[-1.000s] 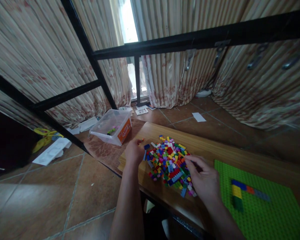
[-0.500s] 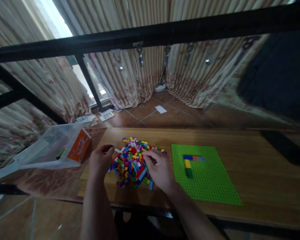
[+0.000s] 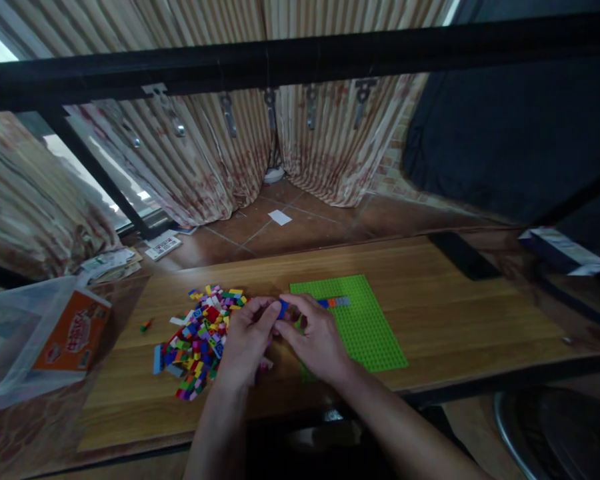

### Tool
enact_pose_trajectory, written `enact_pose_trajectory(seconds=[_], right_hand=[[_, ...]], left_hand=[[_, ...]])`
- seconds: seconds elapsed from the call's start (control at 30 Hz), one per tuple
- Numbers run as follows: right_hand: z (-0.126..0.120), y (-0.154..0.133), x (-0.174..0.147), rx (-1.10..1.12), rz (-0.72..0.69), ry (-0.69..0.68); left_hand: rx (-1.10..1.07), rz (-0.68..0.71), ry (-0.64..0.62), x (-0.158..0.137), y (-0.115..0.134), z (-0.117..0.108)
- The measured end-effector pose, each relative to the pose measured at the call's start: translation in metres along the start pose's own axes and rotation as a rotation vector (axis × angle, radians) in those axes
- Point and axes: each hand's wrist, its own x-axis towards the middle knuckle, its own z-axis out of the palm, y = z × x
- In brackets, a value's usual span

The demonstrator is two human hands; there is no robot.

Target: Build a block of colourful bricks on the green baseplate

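Observation:
A small blue toy brick (image 3: 282, 309) is pinched between the thumb and fingers of my left hand (image 3: 247, 333). From the other side, the fingertips of my right hand (image 3: 315, 333) meet it and close around it. Both hands are together between the brick pile (image 3: 203, 337) and the green baseplate (image 3: 370, 327). On the baseplate a row of blue, orange and grey bricks (image 3: 333, 303) shows past my right hand. My right hand and wrist cover the plate's near left part, so any other bricks there are hidden.
A clear plastic box (image 3: 25, 333) with an orange label stands at the left. One or two small loose pieces (image 3: 146, 326) lie beside the pile. A dark flat object (image 3: 464, 256) rests at the table's far right. A black metal bar (image 3: 300, 60) crosses above the table.
My hands have come together from opposite sides of the pile, with the blue brick between them. The view has turned to the right, so the pile and baseplate appear further left.

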Motion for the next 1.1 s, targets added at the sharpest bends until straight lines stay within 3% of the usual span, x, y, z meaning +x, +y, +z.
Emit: enact_pose_trajectory(seconds=[0.2, 0.33, 0.43, 0.6, 0.8, 1.1], right_hand=[[-0.072, 0.032, -0.008, -0.179, 0.011, -0.017], [-0.117, 0.065, -0.014, -0.258, 0.117, -0.003], [-0.134, 0.083, -0.019, -0.275, 0.192, -0.069], [-0.133, 0.087, -0.024, -0.289, 0.193, -0.15], [-0.12, 0.081, -0.016, -0.356, 0.182, -0.217], [-0.116, 0.077, -0.014, -0.409, 0.308, -0.131]], left_hand=[[0.196, 0.118, -0.146, 0.001, -0.008, 0.045], [0.43, 0.19, -0.067, 0.009, -0.019, 0.055], [0.623, 0.24, 0.008, 0.016, -0.026, 0.059], [0.881, 0.371, 0.029, 0.023, -0.027, 0.073], [0.921, 0.435, -0.053, 0.027, -0.03, 0.088], [1.078, 0.458, -0.056, 0.025, -0.036, 0.098]])
